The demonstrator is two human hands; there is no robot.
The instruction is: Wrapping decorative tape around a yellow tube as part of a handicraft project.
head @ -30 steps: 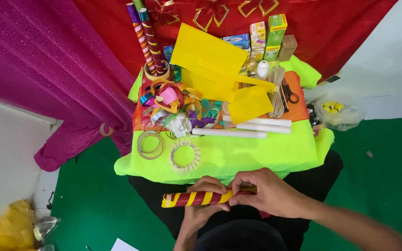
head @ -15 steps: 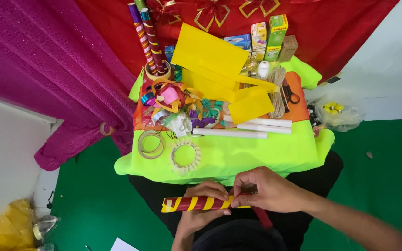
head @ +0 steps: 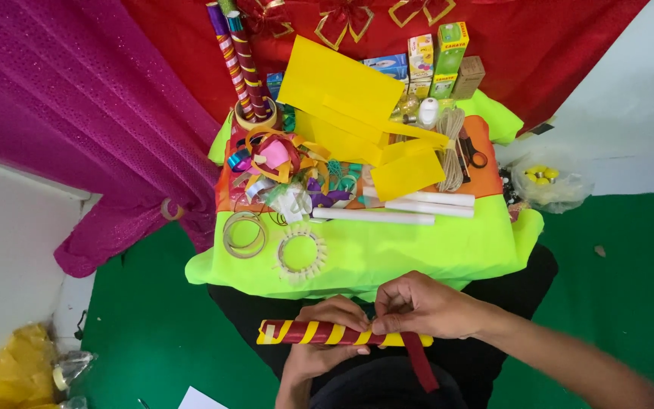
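Observation:
A yellow stick wound with dark red ribbon in diagonal stripes lies level across my lap, in front of the table. My left hand grips it from below near its middle. My right hand pinches the ribbon against the stick at its right part. The loose end of the red ribbon hangs down from there. The stick's right tip is bare yellow.
A small table under a neon-green cloth holds white rods, two rings, yellow paper sheets, tangled coloured ribbons, twine, scissors and small boxes. Striped wrapped sticks stand at the back. Magenta fabric hangs left.
The stick has tilted slightly and my right hand has shifted along it, with one more red turn of ribbon wound on toward the right end.

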